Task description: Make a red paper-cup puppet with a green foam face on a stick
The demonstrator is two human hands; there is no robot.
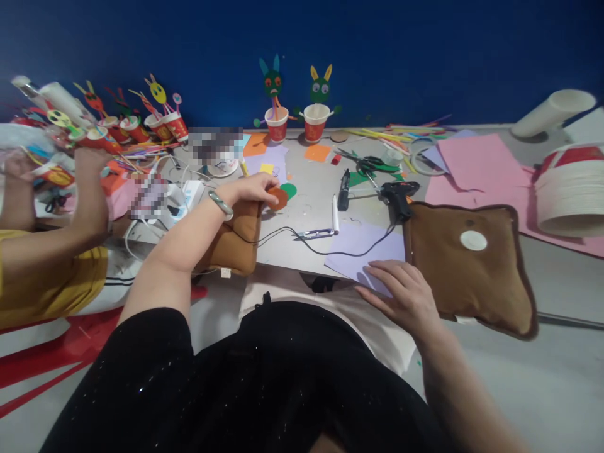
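Observation:
My left hand [257, 190] reaches over the table with thumb and fingers closed on an orange paper circle [280, 200]. A green paper circle [289, 190] lies just beyond it. At the table's front edge, my right hand [406, 290] rests with its fingers stretched out over a sheet of purple paper [358, 242], whose corner reaches past the edge. Between the hands lie small thread snips [314, 234], a white pen [335, 214] and a black cable. The cable runs to a black glue gun [399, 198].
Brown cushions [472, 264] lie at right and under my left forearm. Two paper cups [316, 123] with green puppet heads stand at the back. Scissors [368, 165], a black marker [344, 190], pink paper [476, 160] and stacked bowls [570, 195] are around. Another person's arms [61, 239] are at left.

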